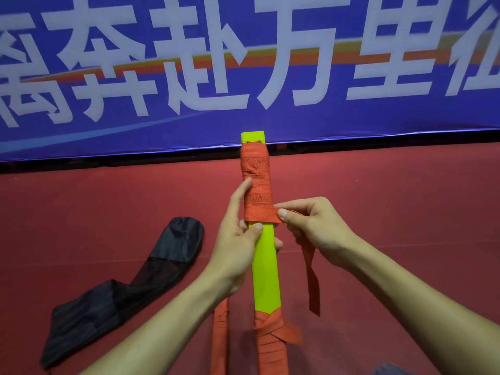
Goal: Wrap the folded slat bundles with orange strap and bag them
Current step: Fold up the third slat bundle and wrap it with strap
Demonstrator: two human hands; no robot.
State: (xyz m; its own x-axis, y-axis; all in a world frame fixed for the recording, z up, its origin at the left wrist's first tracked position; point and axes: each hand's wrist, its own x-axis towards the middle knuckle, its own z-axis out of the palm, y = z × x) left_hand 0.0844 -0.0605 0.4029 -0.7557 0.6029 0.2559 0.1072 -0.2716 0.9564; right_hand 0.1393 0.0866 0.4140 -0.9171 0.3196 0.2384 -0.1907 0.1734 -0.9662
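At frame centre, the left hand [238, 234] gripped the yellow slat bundle [266, 266], index finger extended upward, while the right hand [311, 226] pinched the orange strap [257, 193].

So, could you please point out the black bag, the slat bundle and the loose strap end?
black bag [108, 301], head view, on its crumpled middle.
slat bundle [266, 266], head view, on its bare middle.
loose strap end [313, 288], head view, on the hanging tail.

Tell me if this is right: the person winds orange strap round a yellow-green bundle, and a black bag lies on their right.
Not quite: the head view shows the black bag lying on their left. The orange strap does go round the yellow-green bundle.
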